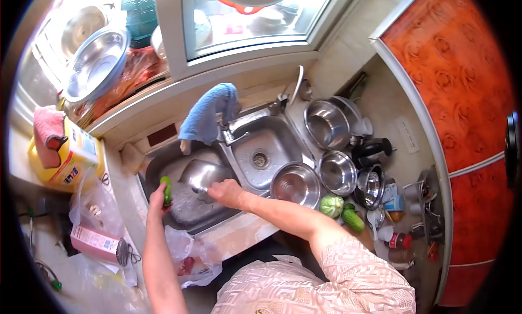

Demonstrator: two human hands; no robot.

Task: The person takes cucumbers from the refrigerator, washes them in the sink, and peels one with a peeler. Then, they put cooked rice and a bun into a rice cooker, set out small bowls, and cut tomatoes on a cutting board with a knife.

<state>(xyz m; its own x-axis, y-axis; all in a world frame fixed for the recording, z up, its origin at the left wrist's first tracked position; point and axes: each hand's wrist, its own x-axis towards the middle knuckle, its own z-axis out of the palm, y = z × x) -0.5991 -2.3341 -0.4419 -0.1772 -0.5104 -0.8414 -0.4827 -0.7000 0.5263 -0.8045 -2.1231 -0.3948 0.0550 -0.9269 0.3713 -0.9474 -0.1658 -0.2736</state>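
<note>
Over the left basin [187, 219] of the steel double sink, my left hand [159, 197] is closed round a green vegetable [166, 190], perhaps a pepper or small cucumber. My right hand [225, 193] grips the edge of a metal bowl or pan [202, 173], which is tilted inside the same basin. The basin floor under them looks wet. A blue cloth [209, 115] hangs over the faucet [234, 135] behind my hands. The right basin [272, 142] has a round drain in its floor.
Several steel bowls [296, 184] stand right of the sink, near a pale green squash [331, 205] and a green cucumber-like vegetable [353, 219]. A yellow jug [68, 156] and a pink package [97, 243] are at the left. A plastic bag [190, 257] hangs at the front edge.
</note>
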